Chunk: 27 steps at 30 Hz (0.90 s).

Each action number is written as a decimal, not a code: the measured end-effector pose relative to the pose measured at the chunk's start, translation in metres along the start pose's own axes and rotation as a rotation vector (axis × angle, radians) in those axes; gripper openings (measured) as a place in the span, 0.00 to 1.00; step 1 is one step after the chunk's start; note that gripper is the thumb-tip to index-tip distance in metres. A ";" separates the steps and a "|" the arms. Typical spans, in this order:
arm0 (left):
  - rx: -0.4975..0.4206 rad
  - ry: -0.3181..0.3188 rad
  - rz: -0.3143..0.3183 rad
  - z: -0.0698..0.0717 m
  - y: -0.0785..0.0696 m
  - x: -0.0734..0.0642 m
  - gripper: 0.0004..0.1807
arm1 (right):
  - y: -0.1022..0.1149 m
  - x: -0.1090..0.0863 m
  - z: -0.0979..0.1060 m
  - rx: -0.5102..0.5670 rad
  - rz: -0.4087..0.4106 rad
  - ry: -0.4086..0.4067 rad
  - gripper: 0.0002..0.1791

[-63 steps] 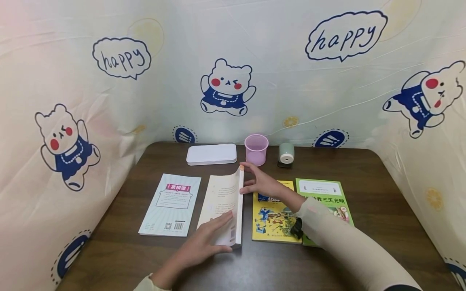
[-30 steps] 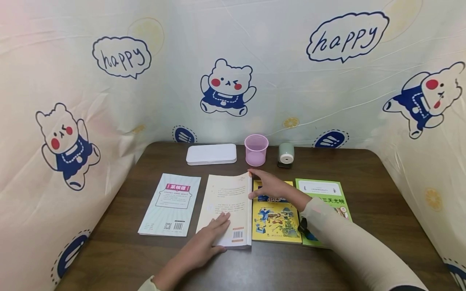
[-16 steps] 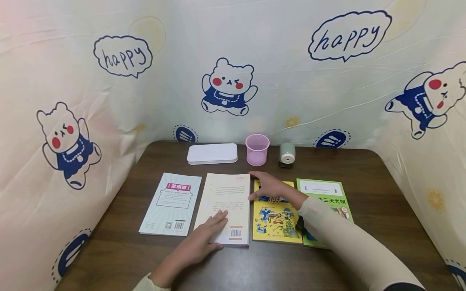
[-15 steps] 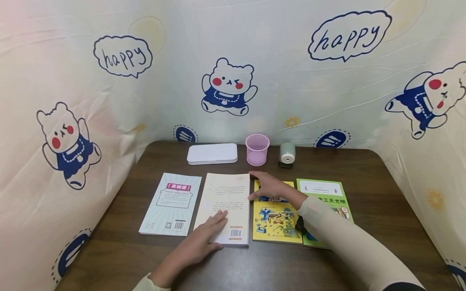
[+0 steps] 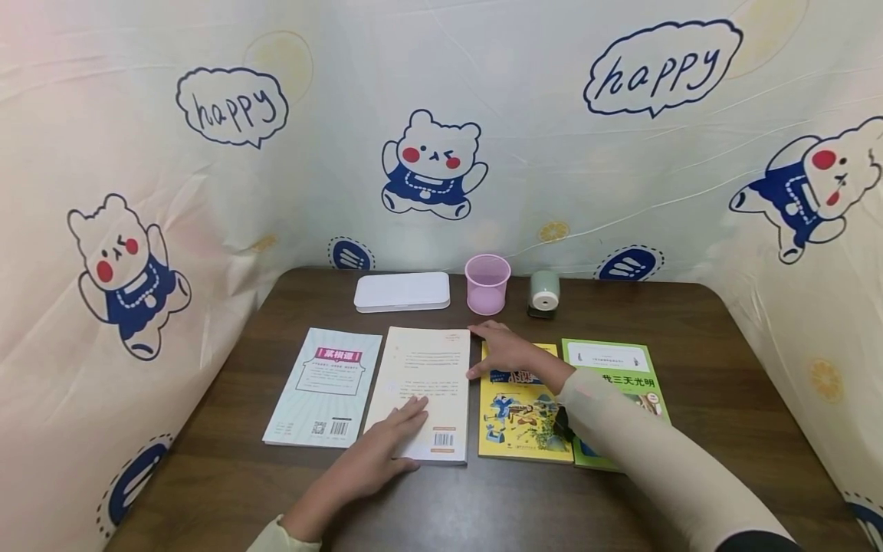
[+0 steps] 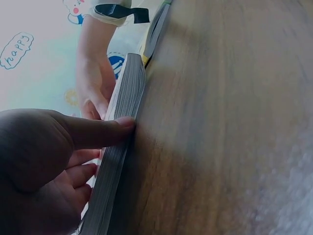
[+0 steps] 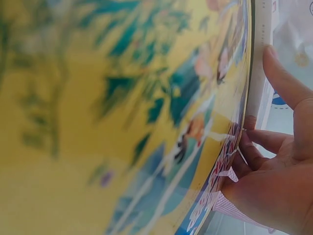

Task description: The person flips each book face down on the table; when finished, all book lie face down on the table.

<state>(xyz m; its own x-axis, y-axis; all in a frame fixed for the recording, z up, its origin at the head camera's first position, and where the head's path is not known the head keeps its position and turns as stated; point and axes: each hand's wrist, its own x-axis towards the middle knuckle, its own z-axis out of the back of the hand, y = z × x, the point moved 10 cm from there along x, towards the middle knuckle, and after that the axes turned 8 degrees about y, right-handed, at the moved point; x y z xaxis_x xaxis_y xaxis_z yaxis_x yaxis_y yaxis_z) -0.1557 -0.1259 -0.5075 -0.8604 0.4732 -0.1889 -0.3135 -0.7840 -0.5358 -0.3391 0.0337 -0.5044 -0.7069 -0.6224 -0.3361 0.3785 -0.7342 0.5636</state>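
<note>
A cream paperback lies closed, back cover up, in the middle of the table. My left hand rests on its lower left part with fingers extended. In the left wrist view the thumb touches the page edges of the paperback. At the upper right corner, my right hand touches the spine side, thumb and index finger spread apart. The right wrist view shows the right thumb against the spine. The right forearm passes over a yellow book and a green book.
A light blue book lies just left of the paperback. Along the back stand a white flat case, a pink cup and a green pencil sharpener. Patterned curtains enclose the wooden table.
The paperback, half tilted on its spine about two seconds ago, now lies flat. It has since slid slightly left, leaving a gap beside the yellow book; both hands moved left with it.
</note>
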 end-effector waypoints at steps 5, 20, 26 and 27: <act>-0.003 0.002 0.000 0.000 -0.001 0.000 0.42 | 0.003 -0.001 0.000 -0.013 -0.001 0.001 0.57; -0.004 0.002 0.003 -0.002 -0.003 0.002 0.42 | 0.004 0.000 -0.003 -0.035 0.026 -0.008 0.57; -0.001 -0.001 -0.005 -0.002 -0.003 0.002 0.42 | 0.002 0.000 -0.002 -0.047 0.014 -0.011 0.58; -0.002 -0.001 -0.004 -0.002 -0.003 0.002 0.42 | 0.003 0.000 -0.002 -0.045 0.014 -0.012 0.58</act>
<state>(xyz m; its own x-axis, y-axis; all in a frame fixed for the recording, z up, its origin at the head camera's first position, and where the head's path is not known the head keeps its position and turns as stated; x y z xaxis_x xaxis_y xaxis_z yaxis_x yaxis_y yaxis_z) -0.1558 -0.1222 -0.5078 -0.8594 0.4762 -0.1859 -0.3163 -0.7810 -0.5385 -0.3364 0.0313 -0.5044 -0.7082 -0.6298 -0.3191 0.4150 -0.7369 0.5336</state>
